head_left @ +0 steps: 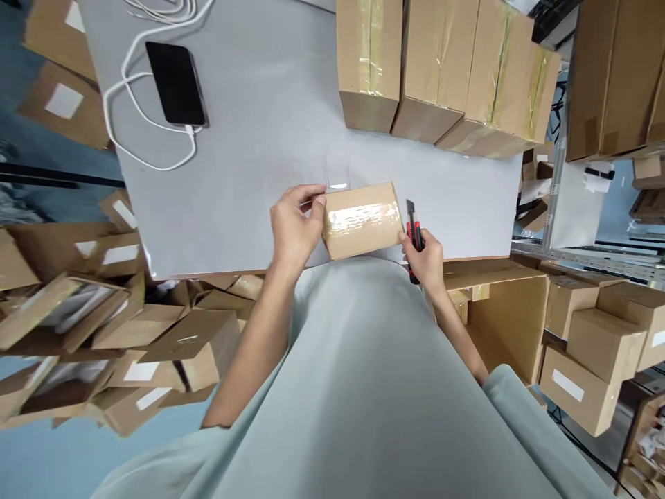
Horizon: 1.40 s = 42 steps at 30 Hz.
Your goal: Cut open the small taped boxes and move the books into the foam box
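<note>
A small cardboard box (362,239) with shiny clear tape across its top lies at the table's front edge, close to my body. My left hand (297,225) grips its left end, thumb and fingers closed at the upper left corner. In my right hand (427,262) is a red and black box cutter (414,235), its blade pointing away from me. The right thumb also touches the box's right end. Part of the cutter's handle is hidden by the fingers.
Several taped cardboard boxes (368,62) stand in a row at the table's back right. A black phone (176,84) with a white cable (108,114) lies at the back left. An open carton (512,322) sits below the table's right side; discarded boxes (192,339) pile up at left.
</note>
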Each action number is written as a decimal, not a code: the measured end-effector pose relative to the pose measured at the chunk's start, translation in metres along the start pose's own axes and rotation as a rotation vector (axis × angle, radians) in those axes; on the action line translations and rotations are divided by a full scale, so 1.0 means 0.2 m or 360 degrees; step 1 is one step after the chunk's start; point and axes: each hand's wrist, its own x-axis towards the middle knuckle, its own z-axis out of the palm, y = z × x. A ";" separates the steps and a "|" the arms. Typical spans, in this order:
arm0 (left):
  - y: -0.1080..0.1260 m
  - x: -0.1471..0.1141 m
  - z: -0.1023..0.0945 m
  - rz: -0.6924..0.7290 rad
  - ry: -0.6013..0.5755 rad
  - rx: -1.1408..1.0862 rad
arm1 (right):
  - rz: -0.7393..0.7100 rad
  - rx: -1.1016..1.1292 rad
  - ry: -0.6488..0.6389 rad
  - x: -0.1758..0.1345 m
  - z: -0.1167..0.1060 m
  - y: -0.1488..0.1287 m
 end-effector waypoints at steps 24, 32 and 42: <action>0.17 0.03 0.31 0.0297 -0.0401 0.0055 | -0.0130 -0.1022 -0.0216 -0.25 -0.02 -0.27; 0.16 0.01 0.33 0.0319 -0.0395 -0.0070 | 0.0141 -0.1400 -0.0169 -0.28 0.09 -0.33; 0.18 -0.02 0.31 0.0372 -0.0450 -0.0191 | 0.0452 -0.1660 -0.0087 -0.30 0.25 -0.56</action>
